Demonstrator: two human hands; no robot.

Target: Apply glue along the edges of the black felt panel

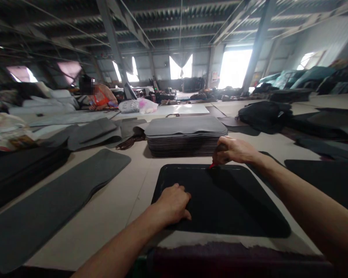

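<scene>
A black rounded rectangular panel [229,208] lies flat in front of me, with a pale, shiny line near its far edge. My left hand [175,202] rests palm down on the panel's left part, fingers and thumb outstretched, holding nothing. At the far edge, my right hand [227,150] is closed round a small tool with a red tip [211,165]. The tip touches the panel by the pale line; the grip hides the rest of the tool, so its kind is unclear. Just behind stands a neat stack of grey-topped sheets [185,133] of similar shape.
Long grey sheets [72,200] lie on the table [136,173] to my left. More dark sheets [327,181] lie at the right, below a black bundle [263,117]. A person [101,96] works further back on the left, near white plastic bags [137,105].
</scene>
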